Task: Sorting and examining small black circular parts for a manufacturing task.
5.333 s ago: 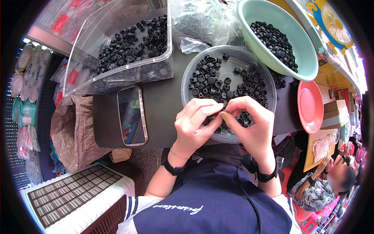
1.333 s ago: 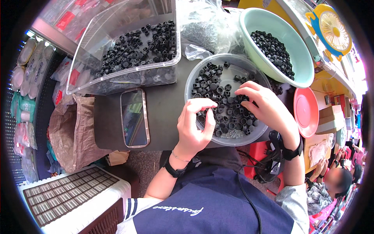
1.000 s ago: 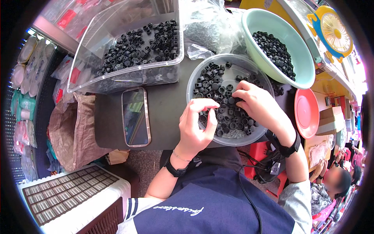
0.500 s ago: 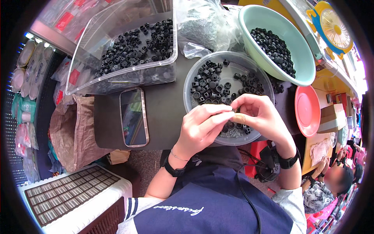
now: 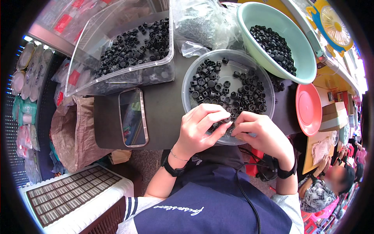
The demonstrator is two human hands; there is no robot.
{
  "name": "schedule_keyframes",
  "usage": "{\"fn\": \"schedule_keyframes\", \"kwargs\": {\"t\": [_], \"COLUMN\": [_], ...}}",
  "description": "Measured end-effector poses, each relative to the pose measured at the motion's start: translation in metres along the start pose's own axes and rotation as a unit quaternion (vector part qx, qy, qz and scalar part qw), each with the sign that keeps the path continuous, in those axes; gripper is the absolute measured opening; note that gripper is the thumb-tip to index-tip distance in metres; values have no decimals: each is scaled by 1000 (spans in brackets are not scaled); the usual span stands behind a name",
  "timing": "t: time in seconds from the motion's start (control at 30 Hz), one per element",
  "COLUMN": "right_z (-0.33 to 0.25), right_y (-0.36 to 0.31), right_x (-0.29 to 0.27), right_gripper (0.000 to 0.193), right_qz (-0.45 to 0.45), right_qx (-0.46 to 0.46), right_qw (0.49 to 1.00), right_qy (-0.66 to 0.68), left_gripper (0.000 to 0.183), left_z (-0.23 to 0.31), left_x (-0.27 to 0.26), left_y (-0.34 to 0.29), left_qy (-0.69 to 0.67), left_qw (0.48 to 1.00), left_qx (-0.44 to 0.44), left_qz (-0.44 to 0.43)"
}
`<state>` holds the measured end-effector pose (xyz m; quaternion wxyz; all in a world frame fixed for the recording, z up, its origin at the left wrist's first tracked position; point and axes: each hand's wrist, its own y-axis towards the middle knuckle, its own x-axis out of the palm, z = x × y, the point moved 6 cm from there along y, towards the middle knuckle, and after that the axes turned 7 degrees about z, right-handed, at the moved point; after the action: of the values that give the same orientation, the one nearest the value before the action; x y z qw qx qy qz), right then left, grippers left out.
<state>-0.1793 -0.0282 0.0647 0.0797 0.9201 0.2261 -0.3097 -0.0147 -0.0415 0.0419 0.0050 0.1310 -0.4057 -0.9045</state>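
Note:
A round translucent tub [image 5: 189, 102] in front of me holds many small black plastic caps [image 5: 210, 84]. Over its near side, my left hand [image 5: 202, 125] is closed, with a small black cap [image 5: 226, 120] between thumb and fingertips. Beside it my right hand [image 5: 260, 130] reaches down inside the near rim, fingers bent and pressed together. Whatever those fingertips hold, if anything, is too small to make out. Small shiny pieces lie at the tub's near edge, partly hidden by the hands.
A clear bin [image 5: 117, 84] of black caps stands back left, a pale green basin [image 5: 304, 64] of black parts back right. Between them lies a plastic bag [image 5: 204, 27]. A phone [image 5: 133, 117] and a red plate [image 5: 309, 111] flank the tub. Another person [image 5: 323, 195] sits far right.
My hands were together at the fingertips and have come apart. The right hand has moved down toward the tub's near edge; the left stays nearly in place with its thumb lower.

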Motion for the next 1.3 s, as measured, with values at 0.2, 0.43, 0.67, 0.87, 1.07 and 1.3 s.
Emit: {"fn": "schedule_keyframes", "kwargs": {"t": [0.2, 0.43, 0.67, 0.87, 1.07, 1.3], "right_z": [-3, 3, 12, 19, 21, 12], "right_y": [-1, 0, 0, -2, -12, -10], "right_x": [7, 7, 5, -5, -7, 11], "right_gripper": [4, 4, 9, 16, 20, 20], "right_qz": [-11, 9, 43, 108, 308, 350], "right_qx": [-22, -40, -17, 26, -13, -51], "right_qw": [985, 980, 991, 993, 925, 912], "right_qy": [-169, -193, -126, 22, 223, 208], "left_gripper": [33, 33, 32, 31, 27, 31], "left_z": [-1, -1, -2, -3, -1, 0], "left_x": [0, 0, 0, 0, 3, 2], "left_y": [-2, -2, -2, -2, 0, 1], "left_qy": [8, 10, 7, 14, 10, 17], "left_qw": [1000, 1000, 1000, 1000, 1000, 1000], "left_qx": [-7, -1, 0, -2, -20, 3], "left_qz": [16, 16, 11, 13, 7, 0]}}
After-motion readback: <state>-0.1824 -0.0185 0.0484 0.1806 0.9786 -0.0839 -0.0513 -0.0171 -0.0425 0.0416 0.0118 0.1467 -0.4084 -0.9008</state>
